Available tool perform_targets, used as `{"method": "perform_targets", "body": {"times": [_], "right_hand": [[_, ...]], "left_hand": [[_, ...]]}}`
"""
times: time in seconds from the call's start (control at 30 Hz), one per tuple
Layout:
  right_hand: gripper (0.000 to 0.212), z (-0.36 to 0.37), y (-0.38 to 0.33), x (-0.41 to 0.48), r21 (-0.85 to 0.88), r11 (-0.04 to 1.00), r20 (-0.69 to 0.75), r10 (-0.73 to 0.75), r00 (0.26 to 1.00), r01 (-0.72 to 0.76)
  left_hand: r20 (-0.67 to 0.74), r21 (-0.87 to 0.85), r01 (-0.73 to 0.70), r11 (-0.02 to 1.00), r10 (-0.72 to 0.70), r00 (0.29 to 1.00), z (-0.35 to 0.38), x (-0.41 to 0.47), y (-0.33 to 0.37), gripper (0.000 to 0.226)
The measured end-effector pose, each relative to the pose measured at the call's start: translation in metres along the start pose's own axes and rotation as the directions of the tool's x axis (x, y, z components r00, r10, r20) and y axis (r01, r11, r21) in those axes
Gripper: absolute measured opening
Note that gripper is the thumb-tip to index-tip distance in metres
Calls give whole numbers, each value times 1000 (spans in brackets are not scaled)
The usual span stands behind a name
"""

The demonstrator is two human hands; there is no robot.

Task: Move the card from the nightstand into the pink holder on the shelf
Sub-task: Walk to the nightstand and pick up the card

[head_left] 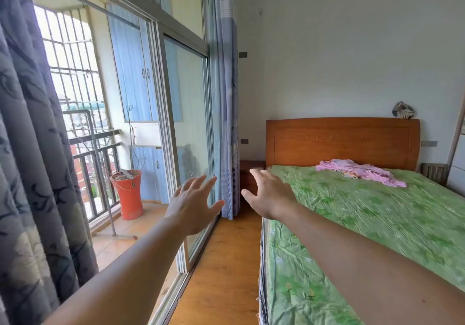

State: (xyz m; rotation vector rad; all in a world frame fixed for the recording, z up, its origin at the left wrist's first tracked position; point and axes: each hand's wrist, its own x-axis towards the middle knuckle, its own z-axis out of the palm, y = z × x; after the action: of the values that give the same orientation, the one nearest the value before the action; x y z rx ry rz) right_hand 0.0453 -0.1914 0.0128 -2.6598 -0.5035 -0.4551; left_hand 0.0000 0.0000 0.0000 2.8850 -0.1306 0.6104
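Observation:
A dark wooden nightstand (249, 171) stands in the far corner, between the blue curtain and the bed's headboard; my right hand partly covers it. No card shows on it from here, and neither the pink holder nor the shelf is in view. My left hand (193, 205) is stretched forward with fingers spread and holds nothing. My right hand (270, 195) reaches ahead toward the nightstand, fingers apart, also empty.
A bed with a green cover (364, 224) and wooden headboard (342, 143) fills the right side; pink cloth (362, 172) lies on it. A narrow strip of wood floor (221, 274) runs between bed and sliding glass door (186, 128). An orange plant pot (129, 193) stands on the balcony.

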Motion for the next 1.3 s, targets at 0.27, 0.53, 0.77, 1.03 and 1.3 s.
{"method": "perform_targets", "body": {"times": [0.27, 0.53, 0.77, 1.03, 1.3], "right_hand": [[62, 18, 35, 20, 21, 999, 28, 36, 999, -36], [58, 49, 49, 57, 5, 998, 63, 59, 996, -59], [54, 101, 42, 126, -31, 996, 51, 88, 995, -87], [54, 172, 6, 225, -32, 987, 19, 159, 987, -159], [54, 219, 1, 303, -13, 980, -35, 199, 979, -200]], "left_hand": [[-20, -2, 27, 1000, -27, 999, 21, 23, 8, 68], [32, -2, 37, 999, -37, 999, 50, 61, -18, 67], [34, -54, -9, 999, 11, 999, 89, 125, -79, 64], [59, -121, -28, 992, 35, 998, 119, 213, -173, 63], [77, -194, -29, 981, 45, 996, 154, 288, -227, 61]]}}
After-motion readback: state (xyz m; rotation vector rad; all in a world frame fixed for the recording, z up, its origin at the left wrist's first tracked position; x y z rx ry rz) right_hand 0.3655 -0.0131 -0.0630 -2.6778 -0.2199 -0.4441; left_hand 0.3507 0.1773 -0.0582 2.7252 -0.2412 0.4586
